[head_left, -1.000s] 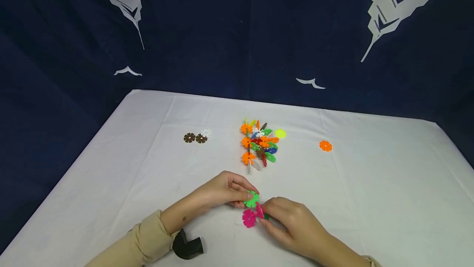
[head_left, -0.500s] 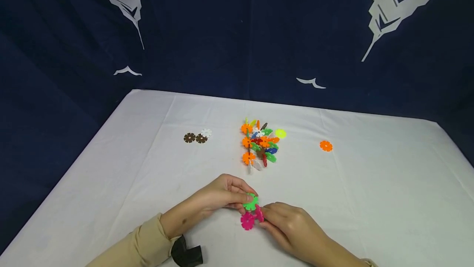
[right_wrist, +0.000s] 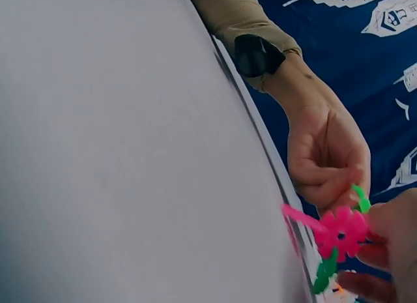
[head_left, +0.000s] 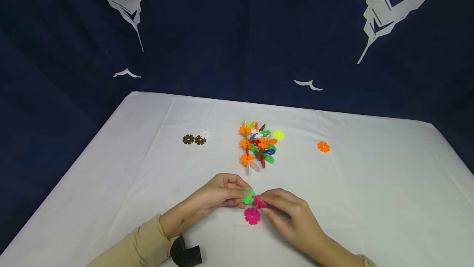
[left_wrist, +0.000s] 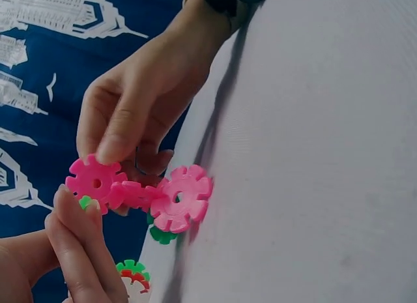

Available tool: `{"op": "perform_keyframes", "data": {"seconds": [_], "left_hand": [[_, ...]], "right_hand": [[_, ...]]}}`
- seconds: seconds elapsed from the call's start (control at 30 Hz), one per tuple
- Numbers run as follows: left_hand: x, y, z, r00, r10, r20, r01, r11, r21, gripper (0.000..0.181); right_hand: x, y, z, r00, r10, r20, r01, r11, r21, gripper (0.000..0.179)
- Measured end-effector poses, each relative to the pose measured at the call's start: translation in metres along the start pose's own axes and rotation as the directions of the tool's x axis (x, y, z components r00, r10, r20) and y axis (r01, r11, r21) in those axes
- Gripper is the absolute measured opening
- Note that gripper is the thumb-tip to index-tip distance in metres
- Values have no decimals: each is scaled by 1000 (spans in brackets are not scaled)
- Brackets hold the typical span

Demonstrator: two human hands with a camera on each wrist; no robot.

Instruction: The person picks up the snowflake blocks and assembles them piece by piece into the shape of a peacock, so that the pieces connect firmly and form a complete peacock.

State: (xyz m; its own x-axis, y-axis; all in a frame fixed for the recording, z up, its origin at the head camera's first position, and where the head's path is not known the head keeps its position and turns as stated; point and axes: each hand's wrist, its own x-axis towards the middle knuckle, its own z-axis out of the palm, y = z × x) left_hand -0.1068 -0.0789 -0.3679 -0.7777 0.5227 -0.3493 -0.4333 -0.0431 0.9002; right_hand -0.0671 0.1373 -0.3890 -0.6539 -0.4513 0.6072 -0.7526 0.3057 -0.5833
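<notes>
My left hand [head_left: 222, 193] pinches a light green snowflake building disc [head_left: 247, 196] between thumb and fingers. Just to its right, my right hand [head_left: 290, 211] grips a small chain of interlocked pink discs by its upper one [head_left: 261, 202]. A lower pink disc [head_left: 252, 216] hangs from that chain, face toward the camera. In the left wrist view, several pink discs [left_wrist: 182, 199] join at angles, with a dark green disc [left_wrist: 163, 235] behind them. The right wrist view shows the light green disc [right_wrist: 361, 197] edge-on, right at the held pink disc [right_wrist: 342, 234].
A cluster of joined multicoloured discs [head_left: 263, 143] stands beyond the hands. Loose brown [head_left: 188, 139], white [head_left: 205, 134] and orange [head_left: 324, 147] discs lie on the white-covered table [head_left: 370, 201]; a yellow one [head_left: 279, 135] lies beside the cluster. A black wrist strap [head_left: 185, 252] shows under the left sleeve.
Both hands have shifted slightly, staying close together. The pink chain has turned in my right hand, its upper disc now tilted flatter against the light green disc's edge.
</notes>
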Motion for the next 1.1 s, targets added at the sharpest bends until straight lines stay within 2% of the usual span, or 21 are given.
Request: {"op": "perform_keyframes", "data": {"seconds": [0.13,0.3,0.47,0.57,0.73,0.93,1.0,1.1], "left_hand": [[1,-3,3,1000,-8,-12,8,999,-51,10],[-3,-5,13,999,-6,-47,2,996,-93,10],[-8,-7,26,990,58,-127,-74,989,-131,11],[-8,-8,28,986,82,-142,-102,986,-135,12],[-4,-6,19,994,59,-93,-69,992,-104,15],[-1,0,5,999,51,-11,-51,999,-5,24],[1,3,-4,998,58,19,-58,998,31,26],[5,9,-24,997,81,0,-81,995,60,28]], "right_hand": [[-2,-3,2,989,121,-86,-112,988,102,26],[-3,-6,4,965,213,-151,-190,969,156,22],[-2,-5,7,961,180,-208,-148,976,161,25],[-2,-4,9,961,165,-224,-132,979,158,24],[-1,-3,9,953,233,-192,-204,966,162,20],[-2,-1,8,939,261,-226,-235,962,138,32],[-3,1,6,933,278,-227,-253,958,134,34],[-5,4,0,924,317,-213,-299,948,112,32]]}}
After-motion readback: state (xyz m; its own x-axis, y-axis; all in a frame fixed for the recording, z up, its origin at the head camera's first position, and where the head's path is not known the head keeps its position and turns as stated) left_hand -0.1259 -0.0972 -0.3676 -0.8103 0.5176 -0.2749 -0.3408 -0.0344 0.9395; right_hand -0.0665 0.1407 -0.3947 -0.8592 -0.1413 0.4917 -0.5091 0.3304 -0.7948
